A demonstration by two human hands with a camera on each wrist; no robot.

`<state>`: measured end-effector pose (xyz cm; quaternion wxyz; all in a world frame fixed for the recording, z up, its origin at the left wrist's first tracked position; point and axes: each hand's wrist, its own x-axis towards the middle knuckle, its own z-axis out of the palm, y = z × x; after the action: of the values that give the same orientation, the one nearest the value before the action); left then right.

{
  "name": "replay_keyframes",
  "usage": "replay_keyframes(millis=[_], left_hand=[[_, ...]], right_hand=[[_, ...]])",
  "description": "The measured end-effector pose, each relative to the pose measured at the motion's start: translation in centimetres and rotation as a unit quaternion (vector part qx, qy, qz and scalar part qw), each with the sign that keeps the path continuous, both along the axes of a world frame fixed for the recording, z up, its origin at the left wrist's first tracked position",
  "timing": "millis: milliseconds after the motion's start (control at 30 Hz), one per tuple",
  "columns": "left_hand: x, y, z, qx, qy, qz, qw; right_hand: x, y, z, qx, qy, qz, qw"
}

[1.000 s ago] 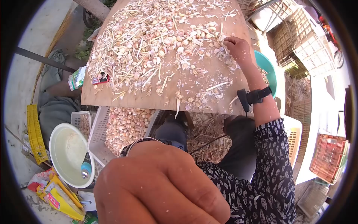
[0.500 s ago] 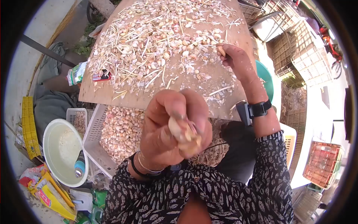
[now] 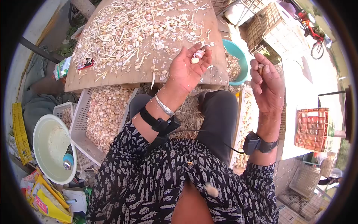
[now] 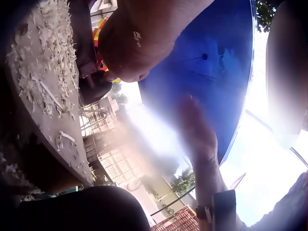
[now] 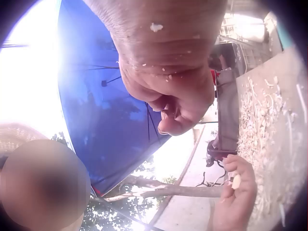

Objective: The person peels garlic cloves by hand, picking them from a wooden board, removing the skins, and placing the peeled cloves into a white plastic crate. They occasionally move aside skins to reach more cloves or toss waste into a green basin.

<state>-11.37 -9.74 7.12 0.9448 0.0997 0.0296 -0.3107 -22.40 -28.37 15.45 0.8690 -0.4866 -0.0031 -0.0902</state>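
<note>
Palm up above the table's near edge, the left hand (image 3: pixel 188 69) has its fingers curled round pale garlic cloves (image 3: pixel 198 55). In the right wrist view a pale piece (image 5: pixel 236 181) shows between that hand's fingers and thumb. The right hand (image 3: pixel 269 87) is raised to the right of the table and pinches a small clove (image 3: pixel 260 67) between thumb and fingers. Loose cloves, stalks and skins cover much of the wooden table (image 3: pixel 123 76). A small blurred pale thing (image 3: pixel 212 190) shows in front of the patterned shirt.
A white crate (image 3: pixel 77 125) of cloves stands under the table's left side, beside a pale basin (image 3: pixel 41 149) with a bottle. A teal basin (image 3: pixel 245 61) of scraps is right of the table. Another cloves container (image 3: pixel 234 149) lies below the right hand. Stacked crates (image 3: pixel 283 28) stand behind.
The left hand has come down and away from the camera, turning palm up. The right hand has moved off the table to the right, still with a clove. The head view has shifted.
</note>
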Motion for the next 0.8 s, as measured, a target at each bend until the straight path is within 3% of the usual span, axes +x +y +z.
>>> replay_keyframes(millis=[100, 167, 200, 233, 267, 300, 367, 433, 467, 500, 567, 600, 633, 733, 800], left_hand=[[-2.5, -5.5, 1.2, 0.004, 0.016, -0.048, 0.999], [-4.5, -9.6, 0.1, 0.042, -0.047, -0.12, 0.991], [-5.5, -11.1, -0.5, 0.075, -0.098, -0.168, 0.978], [-6.5, -12.0, -0.7, 0.183, -0.15, -0.192, 0.952], [-7.2, -11.5, 0.0, 0.215, -0.196, -0.197, 0.936], [-7.1, -11.4, -0.6, 0.247, -0.236, -0.149, 0.928], [-5.7, -9.5, -0.3, 0.175, -0.035, -0.16, 0.971], [-3.8, -6.3, -0.1, 0.01, 0.057, -0.109, 0.992], [-2.7, -4.5, 0.0, -0.006, 0.059, -0.077, 0.995], [-1.4, -3.0, -0.3, -0.022, 0.062, -0.046, 0.997], [2.0, -0.6, -1.1, 0.081, 0.119, 0.026, 0.989], [4.3, 0.6, -2.3, 0.08, 0.121, 0.022, 0.989], [6.8, 1.7, -4.2, 0.095, 0.096, 0.049, 0.99], [11.7, 4.6, -6.9, 0.127, 0.072, 0.092, 0.985], [13.2, 5.4, -8.0, 0.153, 0.117, 0.135, 0.972]], right_hand=[[-4.7, -0.5, 3.7, -0.086, -0.092, -0.084, 0.989], [-5.9, 0.2, 5.6, -0.106, -0.195, -0.005, 0.975], [-5.8, 1.3, 6.6, -0.124, -0.192, -0.009, 0.973], [-5.3, 2.2, 6.6, -0.119, -0.2, 0.007, 0.972], [-4.5, 2.9, 6.4, -0.195, -0.155, -0.062, 0.967], [-3.3, 3.4, 6.1, -0.27, -0.109, -0.132, 0.947], [-0.5, 3.4, 3.4, -0.382, -0.037, -0.214, 0.898], [3.2, 4.6, -0.1, -0.44, -0.055, -0.19, 0.876], [5.1, 4.7, -1.8, -0.58, -0.071, -0.157, 0.796], [7.3, 4.7, -3.0, -0.604, -0.088, -0.118, 0.783], [13.1, 4.6, -4.6, -0.516, -0.046, -0.19, 0.834], [16.6, 4.1, -5.5, -0.531, 0.013, -0.165, 0.831], [20.5, 3.3, -6.4, -0.544, 0.072, -0.14, 0.824], [31.1, 2.2, -11.5, -0.603, 0.004, -0.116, 0.789], [34.6, 3.0, -13.3, -0.686, -0.069, -0.037, 0.723]])
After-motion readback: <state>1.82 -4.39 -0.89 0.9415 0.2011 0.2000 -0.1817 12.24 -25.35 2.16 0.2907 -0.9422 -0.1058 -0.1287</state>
